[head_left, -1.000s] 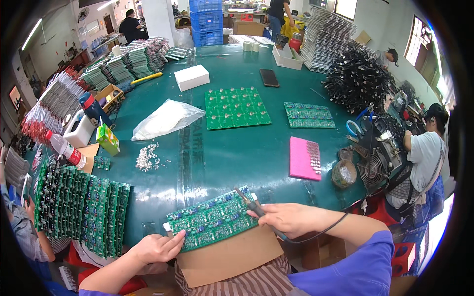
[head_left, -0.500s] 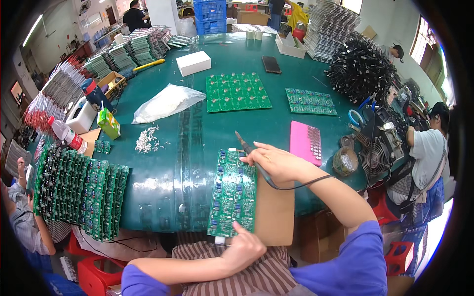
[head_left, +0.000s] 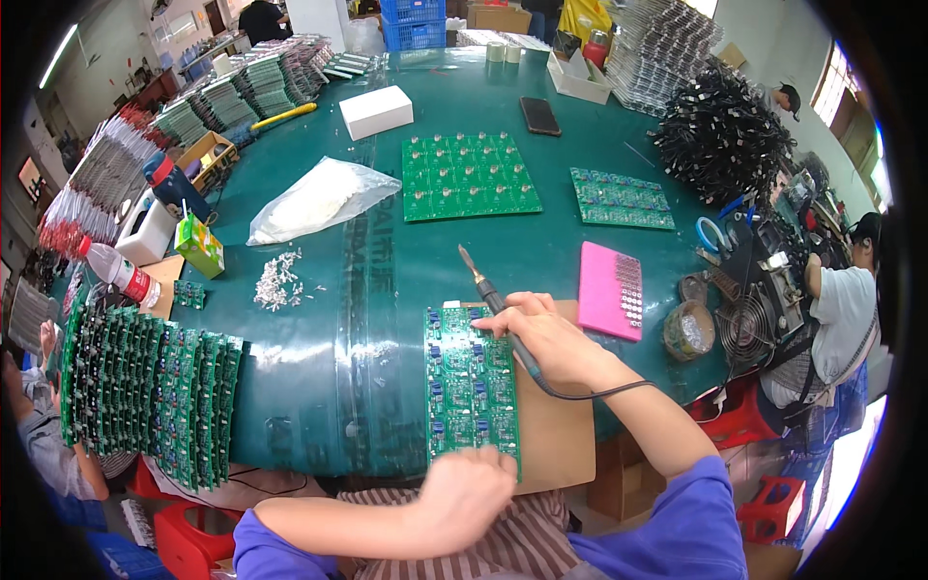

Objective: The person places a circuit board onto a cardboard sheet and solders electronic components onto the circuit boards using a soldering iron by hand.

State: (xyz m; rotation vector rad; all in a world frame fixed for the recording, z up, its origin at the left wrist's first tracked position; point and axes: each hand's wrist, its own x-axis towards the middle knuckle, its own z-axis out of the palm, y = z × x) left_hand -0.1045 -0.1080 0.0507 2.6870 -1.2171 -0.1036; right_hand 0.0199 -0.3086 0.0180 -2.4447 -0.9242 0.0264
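Steadying the circuit board (head_left: 472, 387), it seemed, the left hand (head_left: 468, 497) curled, grip unclear; the right hand (head_left: 553, 338) clasped a soldering iron (head_left: 490, 296), probably needing lowering.

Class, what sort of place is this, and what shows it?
Probably an electronics assembly workshop: a soldering iron in the right hand, green circuit boards racked at left, and piled black cables.

Soldering iron (head_left: 493, 297) in right fingers (head_left: 530, 303)

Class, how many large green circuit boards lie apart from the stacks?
3: near board, by the left hand; middle board; right-side board, beyond the pink block. Others may be hidden.
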